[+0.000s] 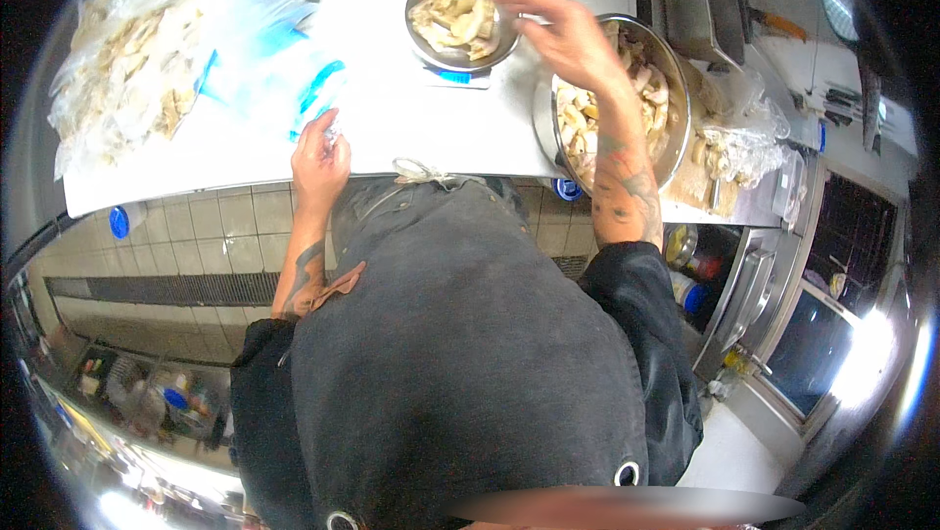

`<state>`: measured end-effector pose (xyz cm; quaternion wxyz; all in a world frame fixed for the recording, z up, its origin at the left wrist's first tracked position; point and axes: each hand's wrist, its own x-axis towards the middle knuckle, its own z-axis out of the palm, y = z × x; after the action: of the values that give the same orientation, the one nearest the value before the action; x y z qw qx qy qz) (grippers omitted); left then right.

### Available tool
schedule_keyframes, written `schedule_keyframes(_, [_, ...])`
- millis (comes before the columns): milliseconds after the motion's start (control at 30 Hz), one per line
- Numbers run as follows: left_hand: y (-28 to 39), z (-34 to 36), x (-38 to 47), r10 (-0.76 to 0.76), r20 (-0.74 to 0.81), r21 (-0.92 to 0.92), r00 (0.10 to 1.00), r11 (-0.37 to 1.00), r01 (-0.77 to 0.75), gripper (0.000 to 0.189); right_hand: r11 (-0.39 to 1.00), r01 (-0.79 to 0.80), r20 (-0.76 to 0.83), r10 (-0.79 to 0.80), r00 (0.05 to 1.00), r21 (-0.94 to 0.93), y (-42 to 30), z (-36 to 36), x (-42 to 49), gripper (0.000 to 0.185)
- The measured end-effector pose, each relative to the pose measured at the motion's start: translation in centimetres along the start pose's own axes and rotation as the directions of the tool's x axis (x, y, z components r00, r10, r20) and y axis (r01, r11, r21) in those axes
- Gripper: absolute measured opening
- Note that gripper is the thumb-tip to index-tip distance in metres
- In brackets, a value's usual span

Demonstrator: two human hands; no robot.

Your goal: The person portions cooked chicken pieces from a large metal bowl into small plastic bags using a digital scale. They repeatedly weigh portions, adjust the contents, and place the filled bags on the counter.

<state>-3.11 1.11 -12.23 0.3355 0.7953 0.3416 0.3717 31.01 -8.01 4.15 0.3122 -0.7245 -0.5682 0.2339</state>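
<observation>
My left hand (321, 159) is at the front edge of the worktop, its fingers closed on the end of a clear plastic bag (312, 93) with blue markings. A round steel bowl (507, 49) rests on a digital scale (474, 82) with a lit blue display. Pale, thick food strips (459, 20) lie in it, one standing up above the rest. Over the bowl's right rim reaches my right hand (569, 38), fingers apart and nothing visible in them. Beneath my right forearm stands a large steel pot (679, 111) of similar pale pieces (576, 115), partly hidden by the arm.
Large clear bags of pale food (139, 60) cover the worktop's left end. To the right are a deep steel pan (712, 1), an orange-handled tool (782, 23) and a cutting board (705, 189) with bagged food (734, 152). Blue-lidded containers (121, 222) sit below the worktop (440, 133).
</observation>
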Motion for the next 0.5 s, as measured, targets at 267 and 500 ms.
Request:
schedule_keyframes(267, [0.5,-0.2,-0.2,-0.100,0.041,-0.005,0.994,0.995,0.100,0.037,0.805,-0.508,-0.213,0.462,0.861,-0.307,6.4,-6.7,-7.6,0.032])
schedule_keyframes(500, [0.2,-0.1,-0.1,-0.081,0.042,0.012,0.996,0.997,0.080,0.038,0.630,-0.422,-0.142,0.445,0.884,-0.651,10.0,-0.9,-13.7,0.035])
